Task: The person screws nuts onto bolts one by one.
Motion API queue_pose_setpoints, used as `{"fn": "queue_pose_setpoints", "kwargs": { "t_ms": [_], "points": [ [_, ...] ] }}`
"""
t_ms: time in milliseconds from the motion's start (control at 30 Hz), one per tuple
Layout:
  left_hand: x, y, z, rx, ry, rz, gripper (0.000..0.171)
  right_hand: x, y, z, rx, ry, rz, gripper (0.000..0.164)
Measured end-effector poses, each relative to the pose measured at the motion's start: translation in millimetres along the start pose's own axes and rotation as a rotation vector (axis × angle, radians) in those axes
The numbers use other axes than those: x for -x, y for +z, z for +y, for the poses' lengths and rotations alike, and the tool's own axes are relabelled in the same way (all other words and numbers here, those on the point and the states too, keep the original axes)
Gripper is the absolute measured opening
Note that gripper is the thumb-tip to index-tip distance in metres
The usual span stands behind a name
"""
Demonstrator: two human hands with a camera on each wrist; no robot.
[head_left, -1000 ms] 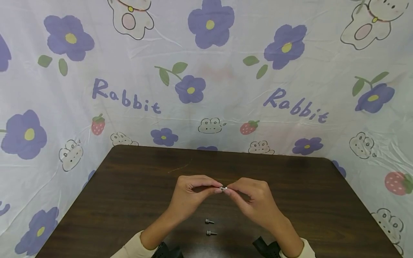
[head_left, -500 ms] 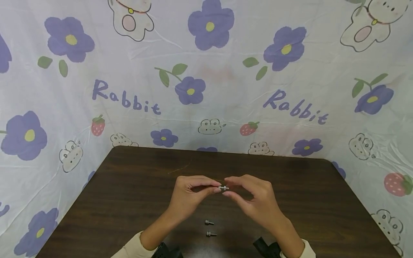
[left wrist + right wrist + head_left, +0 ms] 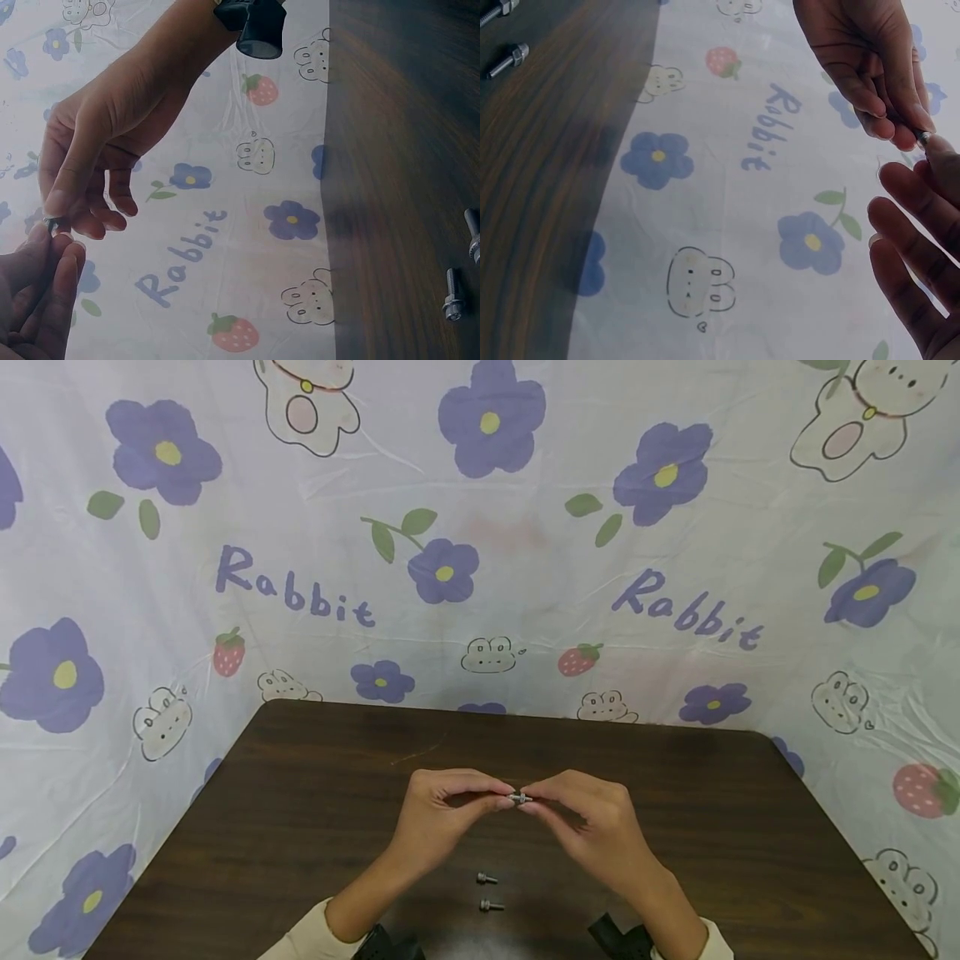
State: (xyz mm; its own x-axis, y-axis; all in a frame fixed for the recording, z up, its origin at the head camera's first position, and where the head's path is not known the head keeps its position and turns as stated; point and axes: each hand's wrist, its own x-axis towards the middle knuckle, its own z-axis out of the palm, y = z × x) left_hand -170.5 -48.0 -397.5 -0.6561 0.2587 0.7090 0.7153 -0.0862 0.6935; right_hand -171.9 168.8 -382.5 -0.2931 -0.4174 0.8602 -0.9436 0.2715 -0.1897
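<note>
My left hand (image 3: 433,817) pinches one end of a small silver bolt (image 3: 513,797) between thumb and index finger, above the table. A nut (image 3: 523,797) shows on the bolt's shank, and my right hand (image 3: 600,818) pinches it from the other side with thumb and index fingertips. In the left wrist view both sets of fingertips meet around the bolt and mostly hide it. The right wrist view shows the bolt's bright metal (image 3: 925,138) at the fingertips, while the other fingers of the right hand (image 3: 919,232) spread loosely.
Two more metal bolts (image 3: 487,878) (image 3: 491,906) lie on the dark wooden table (image 3: 300,827), below and between the forearms. Behind the table hangs a white cloth (image 3: 525,610) printed with flowers and rabbits. Black wrist cameras (image 3: 618,935) sit near the front edge.
The right fingers spread off the nut half a second ago, leaving it in plain sight, and now close on it again. The left hand keeps its hold on the bolt, almost still.
</note>
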Motion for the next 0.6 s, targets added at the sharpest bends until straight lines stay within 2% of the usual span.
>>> {"fn": "queue_pose_setpoints", "kwargs": {
  "t_ms": [233,467,600],
  "points": [
    [-0.2,0.2,-0.9,0.01,0.01,-0.01,0.011,0.7,0.8,0.6,-0.008,0.01,-0.004,0.018],
    [0.9,1.0,-1.9,0.015,0.006,-0.023,0.011,4.6,-0.1,-1.5,-0.012,0.097,-0.067,0.015],
    [2.0,1.8,-2.0,0.019,0.004,-0.025,0.01,6.0,0.1,-1.7,-0.006,0.119,-0.088,0.01]
  ]
}}
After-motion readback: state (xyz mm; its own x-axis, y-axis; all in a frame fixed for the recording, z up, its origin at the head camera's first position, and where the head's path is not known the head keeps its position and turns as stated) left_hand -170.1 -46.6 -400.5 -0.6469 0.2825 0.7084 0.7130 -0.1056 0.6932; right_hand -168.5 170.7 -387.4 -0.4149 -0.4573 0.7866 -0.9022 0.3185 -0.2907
